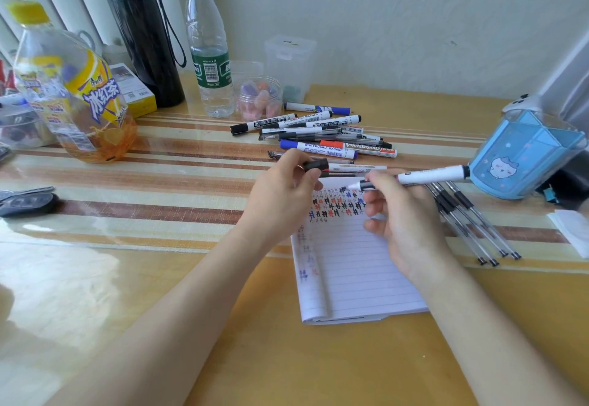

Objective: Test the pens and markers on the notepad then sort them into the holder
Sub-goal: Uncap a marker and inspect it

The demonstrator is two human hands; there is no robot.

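Note:
A lined notepad (353,265) lies on the table, its top rows filled with black, red and blue hash marks. My right hand (401,224) grips an uncapped white marker (430,175), with its tip just above the top of the page. My left hand (283,195) pinches the marker's black cap (316,165) beside the tip. A pile of whiteboard markers and pens (322,137) lies behind the pad. Several clear pens (471,224) lie to the right of the pad. The blue pen holder (522,157) stands at the right.
An iced tea bottle (70,86), a black flask (143,32) and a water bottle (208,45) stand at the back left. A small jar (259,99) and clear boxes (290,64) are behind the pile. Keys (25,201) lie at the left edge.

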